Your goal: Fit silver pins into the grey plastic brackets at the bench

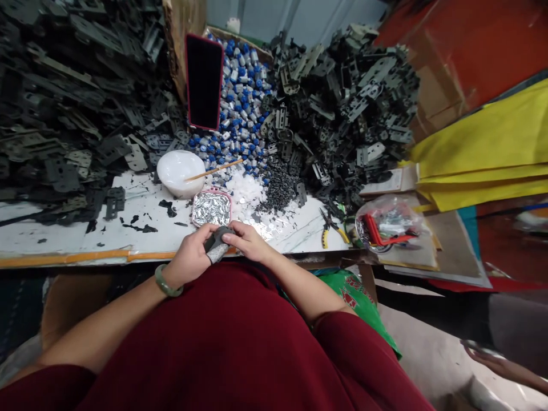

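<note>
At the table's front edge, both my hands are closed around a small dark grey part (217, 242), whose lower end shows a lighter speckled grey. My left hand (192, 255) grips it from the left, while the fingers of my right hand (248, 240) press on its right upper side. The fingers cover much of the part, so its exact kind cannot be made out. Just beyond them is a pink-rimmed tray (194, 214) full of small shiny metal pins. Behind that tray stands a white bowl (173, 171) with a wooden stick (222, 168) resting across it.
Dark plastic parts are heaped at left (85, 85) and right (342, 97). Between them lie small blue-and-silver motors or similar pieces (244, 85), white discs (245, 191) and a phone (204, 83). Yellow-handled pliers (329, 229) and a plastic bag (389, 220) are rightward. Another person's arm (496, 362) shows lower right.
</note>
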{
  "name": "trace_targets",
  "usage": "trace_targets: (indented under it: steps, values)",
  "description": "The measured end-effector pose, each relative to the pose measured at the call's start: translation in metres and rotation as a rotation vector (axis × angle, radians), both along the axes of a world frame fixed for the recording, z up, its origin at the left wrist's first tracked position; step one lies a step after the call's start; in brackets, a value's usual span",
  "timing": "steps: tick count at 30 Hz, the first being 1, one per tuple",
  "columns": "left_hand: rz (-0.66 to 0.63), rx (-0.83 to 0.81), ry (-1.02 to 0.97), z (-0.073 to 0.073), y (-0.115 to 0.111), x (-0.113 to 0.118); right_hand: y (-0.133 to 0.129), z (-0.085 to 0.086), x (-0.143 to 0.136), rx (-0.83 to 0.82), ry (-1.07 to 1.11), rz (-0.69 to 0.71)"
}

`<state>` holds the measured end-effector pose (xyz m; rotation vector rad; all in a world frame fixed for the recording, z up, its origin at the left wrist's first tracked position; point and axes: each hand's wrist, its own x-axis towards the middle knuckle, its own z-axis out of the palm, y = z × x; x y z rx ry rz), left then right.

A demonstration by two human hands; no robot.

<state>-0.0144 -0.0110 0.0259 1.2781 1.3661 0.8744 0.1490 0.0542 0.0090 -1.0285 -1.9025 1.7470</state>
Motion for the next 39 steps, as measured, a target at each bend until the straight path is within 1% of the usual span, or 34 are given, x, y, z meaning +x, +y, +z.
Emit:
trace_targets:
  steps: [1, 3, 4, 5, 6, 7, 9, 10, 12, 14, 15, 17, 18, 20, 21, 23, 25, 28, 30, 33, 35, 36, 37, 39]
  values:
    - [0.013, -0.005, 0.024, 0.0, -0.001, 0.001, -0.001, 0.0, 0.001, 0.018, -0.007, 0.01]
    - [0.012, -0.06, -0.013, -0.001, -0.001, 0.003, 0.004, 0.003, 0.009, 0.045, -0.07, 0.105]
    - [0.006, -0.103, -0.063, -0.003, -0.001, 0.004, 0.009, 0.005, 0.017, 0.068, -0.147, 0.164]
    - [0.003, -0.151, -0.118, -0.006, -0.001, 0.005, 0.016, 0.006, 0.027, 0.11, -0.264, 0.195]
    - [0.012, -0.195, -0.171, -0.009, 0.0, 0.005, 0.023, 0.008, 0.038, 0.172, -0.415, 0.181]
    - [0.034, -0.233, -0.214, -0.012, 0.0, 0.005, 0.031, 0.009, 0.05, 0.253, -0.588, 0.12]
    - [0.093, -0.281, -0.276, -0.018, 0.001, 0.005, 0.045, 0.008, 0.071, 0.414, -0.908, -0.052]
    - [0.112, -0.296, -0.303, -0.02, 0.002, 0.004, 0.051, 0.006, 0.079, 0.473, -1.023, -0.098]
    - [0.127, -0.318, -0.356, -0.021, 0.003, 0.005, 0.058, 0.0, 0.087, 0.537, -1.132, -0.093]
    - [0.139, -0.335, -0.398, -0.021, 0.004, 0.006, 0.058, -0.006, 0.082, 0.57, -1.107, -0.083]
    - [0.146, -0.347, -0.426, -0.019, 0.005, 0.007, 0.056, -0.007, 0.076, 0.586, -1.045, -0.099]
    - [0.157, -0.387, -0.516, -0.016, 0.007, 0.008, 0.047, -0.008, 0.059, 0.622, -0.827, -0.129]
    - [0.166, -0.414, -0.579, -0.015, 0.008, 0.009, 0.04, -0.008, 0.049, 0.645, -0.686, -0.116]
    - [0.192, -0.462, -0.717, -0.013, 0.009, 0.008, 0.025, -0.008, 0.03, 0.712, -0.421, -0.047]
    - [0.211, -0.473, -0.775, -0.013, 0.01, 0.007, 0.017, -0.009, 0.022, 0.756, -0.33, -0.018]
    - [0.241, -0.47, -0.843, -0.012, 0.011, 0.005, 0.004, -0.012, 0.01, 0.83, -0.237, -0.019]
    - [0.233, -0.459, -0.853, -0.011, 0.01, 0.004, -0.005, -0.017, 0.004, 0.848, -0.216, -0.06]
    - [0.159, -0.433, -0.801, -0.008, 0.009, 0.004, -0.009, -0.021, 0.002, 0.752, -0.192, -0.078]
    - [0.106, -0.407, -0.711, -0.005, 0.009, 0.006, -0.005, -0.021, 0.004, 0.607, -0.155, -0.105]
    - [0.077, -0.35, -0.525, -0.001, 0.01, 0.009, 0.006, -0.013, 0.009, 0.346, -0.094, -0.264]
    - [0.088, -0.295, -0.413, -0.002, 0.011, 0.01, 0.01, -0.004, 0.011, 0.238, -0.059, -0.347]
    - [0.089, -0.266, -0.364, -0.004, 0.011, 0.01, 0.01, 0.001, 0.012, 0.234, -0.046, -0.339]
    - [0.083, -0.237, -0.312, -0.006, 0.011, 0.009, 0.009, 0.006, 0.011, 0.272, -0.044, -0.304]
    - [0.065, -0.184, -0.192, -0.011, 0.011, 0.007, 0.004, 0.013, 0.005, 0.441, -0.093, -0.211]
